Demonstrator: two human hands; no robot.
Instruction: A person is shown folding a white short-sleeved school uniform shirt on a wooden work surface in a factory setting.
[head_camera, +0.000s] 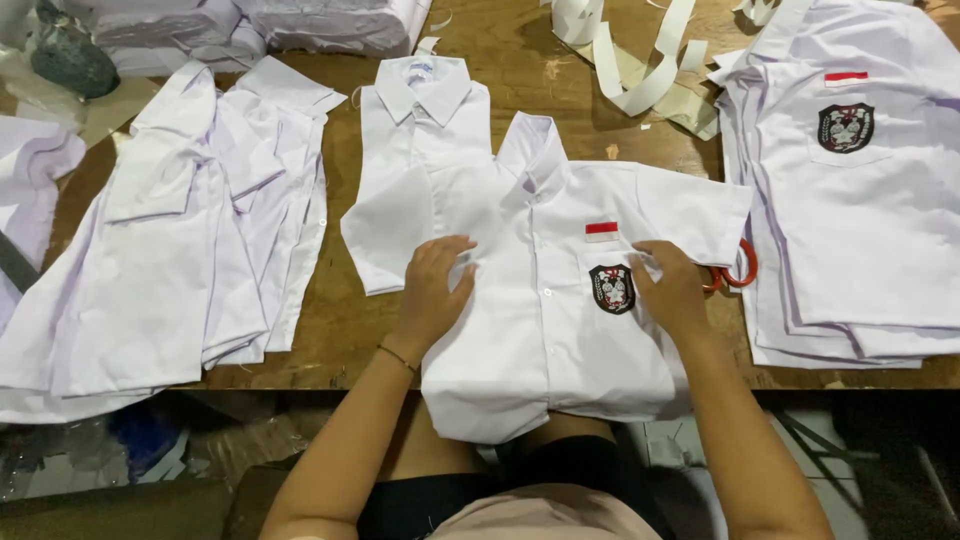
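Our left hand (432, 285) and right hand (672, 290) press flat, fingers spread, gripping nothing, on the shirt (545, 330) at the bench (330, 330) edge. We judge its overhanging hem could drag it off.

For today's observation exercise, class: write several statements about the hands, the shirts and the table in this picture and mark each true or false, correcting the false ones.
1. Both hands rest flat on a white shirt. True: the left hand and right hand both lie on it.
2. The shirt's badge is under the left hand. False: it lies beside the right hand.
3. The shirt hangs over the table edge. True.
4. Orange scissor handles lie left of the shirt. False: they show at its right.
5. The left wrist is bare. False: it wears a thin bracelet.
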